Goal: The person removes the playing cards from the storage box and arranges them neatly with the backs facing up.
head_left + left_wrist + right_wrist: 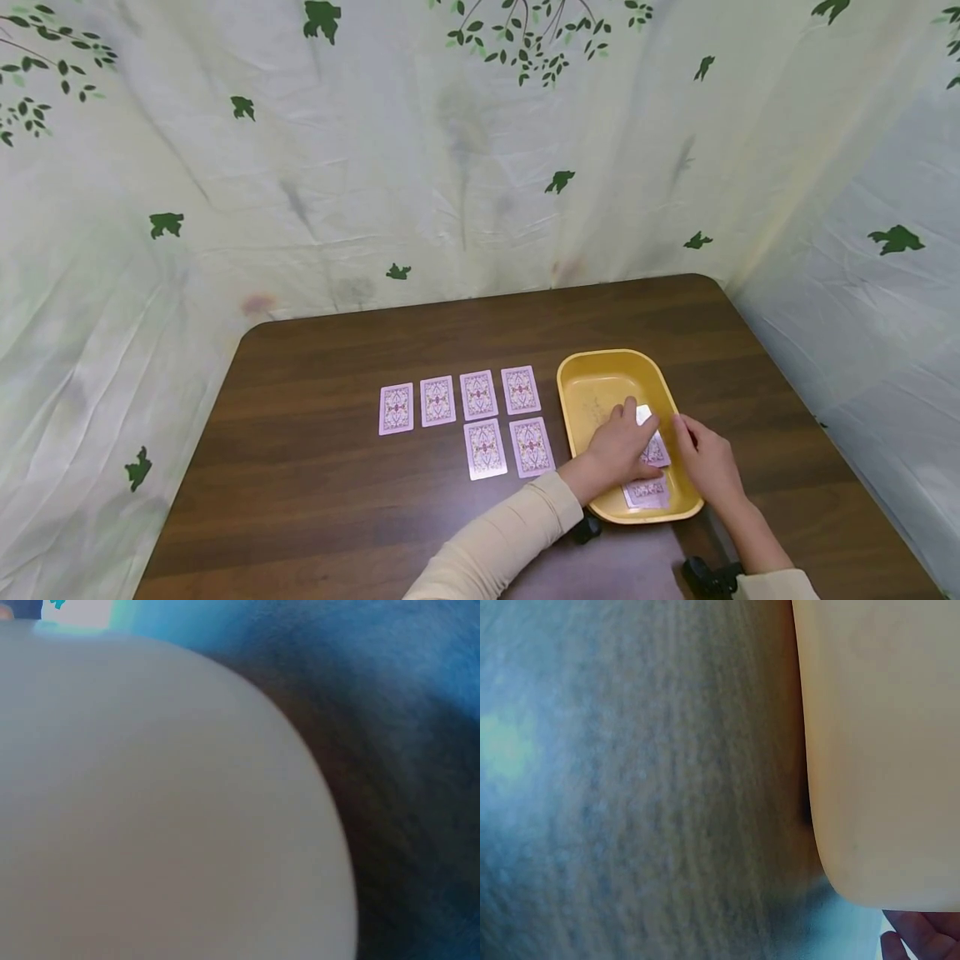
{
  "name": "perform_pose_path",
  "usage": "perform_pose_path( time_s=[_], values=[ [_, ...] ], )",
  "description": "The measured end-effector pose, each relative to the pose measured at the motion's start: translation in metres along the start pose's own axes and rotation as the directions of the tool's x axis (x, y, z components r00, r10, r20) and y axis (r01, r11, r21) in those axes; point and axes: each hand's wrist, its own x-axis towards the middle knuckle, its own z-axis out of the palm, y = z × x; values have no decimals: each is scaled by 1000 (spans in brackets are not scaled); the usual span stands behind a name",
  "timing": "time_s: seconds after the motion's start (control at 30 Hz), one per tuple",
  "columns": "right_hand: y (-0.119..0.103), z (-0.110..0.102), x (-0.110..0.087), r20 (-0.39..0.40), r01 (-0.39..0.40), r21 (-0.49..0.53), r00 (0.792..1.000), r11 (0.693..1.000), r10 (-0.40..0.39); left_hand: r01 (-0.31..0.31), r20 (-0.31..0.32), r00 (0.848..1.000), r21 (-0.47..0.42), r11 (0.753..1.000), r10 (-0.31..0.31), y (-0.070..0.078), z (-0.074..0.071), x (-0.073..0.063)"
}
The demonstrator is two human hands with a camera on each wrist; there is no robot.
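Observation:
A yellow tray (573, 400) stands on the right part of the table, with several purple-backed playing cards (647, 493) inside. My left hand (617, 446) reaches over the tray's left side, above the cards, thumb and index finger spread apart. Beside those fingers shows a white-faced card (642, 412); whether the fingertips touch it is hidden. At the right rim, my right hand (708, 462) grips the tray, thumb on the edge. The tray's outer wall (885, 750) fills the right of the right wrist view, with fingers (922, 934) below it.
Left of the tray, several face-down playing cards (479, 395) lie in two rows on the brown wooden table (315, 492). A pale curtain (420, 192) with green leaf prints hangs behind the table. Dark wrist devices (708, 577) sit near both wrists.

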Motion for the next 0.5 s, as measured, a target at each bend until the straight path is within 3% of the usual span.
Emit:
perform_pose_path(
  time_s=[0.5],
  values=[
    [0,-1,0,2,5,1,1000,1000,-5,-24,66,998,111,993,17,1,-5,0]
  ],
)
